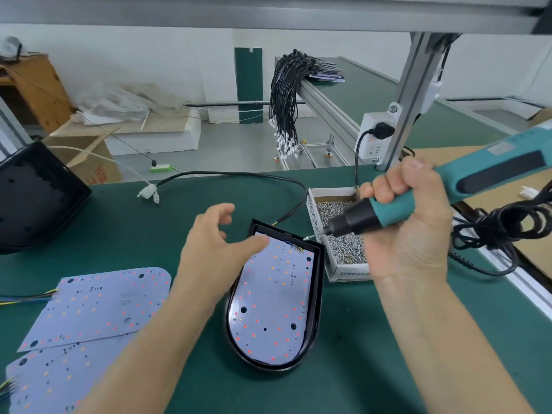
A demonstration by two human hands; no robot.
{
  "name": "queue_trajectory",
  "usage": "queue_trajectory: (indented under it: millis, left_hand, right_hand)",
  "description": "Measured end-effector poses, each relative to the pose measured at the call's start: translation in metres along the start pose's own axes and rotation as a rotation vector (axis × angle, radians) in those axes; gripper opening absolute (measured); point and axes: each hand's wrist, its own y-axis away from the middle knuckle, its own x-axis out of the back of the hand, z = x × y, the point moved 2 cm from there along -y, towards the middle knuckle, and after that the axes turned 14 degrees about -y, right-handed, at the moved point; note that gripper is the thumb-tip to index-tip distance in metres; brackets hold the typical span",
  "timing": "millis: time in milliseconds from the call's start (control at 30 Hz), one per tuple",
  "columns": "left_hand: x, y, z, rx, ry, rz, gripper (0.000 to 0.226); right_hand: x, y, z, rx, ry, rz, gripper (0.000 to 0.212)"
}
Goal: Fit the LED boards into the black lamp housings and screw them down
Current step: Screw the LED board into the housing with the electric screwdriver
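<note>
We steady LED board [273,297] with spread left hand [218,252] | right hand [403,222] grips screwdriver [433,192] | keep bit square over hole

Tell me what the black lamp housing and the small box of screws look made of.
Black D-shaped lamp housing: apparently glossy moulded plastic, its rim showing highlights. Small white box of screws: thin printed cardboard, its cut edges brown. Silvery screws: shiny metal.
</note>
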Motion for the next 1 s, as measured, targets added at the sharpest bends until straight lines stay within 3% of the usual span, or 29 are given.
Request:
queue_trajectory:
  millis: [100,233,300,433,567,767,1000]
  left_hand:
    - [-0.015,-0.013,-0.011,0.1,-0.183,-0.223,0.082]
    - [-0.02,-0.019,-0.02,0.123,-0.065,-0.345,0.04]
    - [-0.016,-0.017,-0.023,0.107,-0.052,-0.38,0.039]
    - [-0.013,-0.01,-0.027,0.128,-0.028,-0.338,0.031]
    - [-0.014,-0.009,-0.027,0.132,0.015,-0.312,0.051]
    - [-0.015,-0.009,-0.028,0.122,0.037,-0.31,0.049]
    - [-0.018,-0.013,-0.036,0.12,0.026,-0.273,0.026]
  right_hand:
    - [0.013,0.002,0.004,0.002,0.043,0.025,0.027]
    - [0.028,0.003,0.012,0.0,0.131,0.062,0.03]
    - [0.034,0.003,0.017,-0.005,0.166,0.069,0.031]
    - [0.041,0.005,0.027,-0.033,0.195,0.072,0.031]
    - [0.042,0.006,0.034,-0.051,0.248,0.063,0.034]
    - [0.046,0.005,0.036,-0.06,0.266,0.072,0.035]
    - [0.047,0.007,0.041,-0.065,0.255,0.069,0.034]
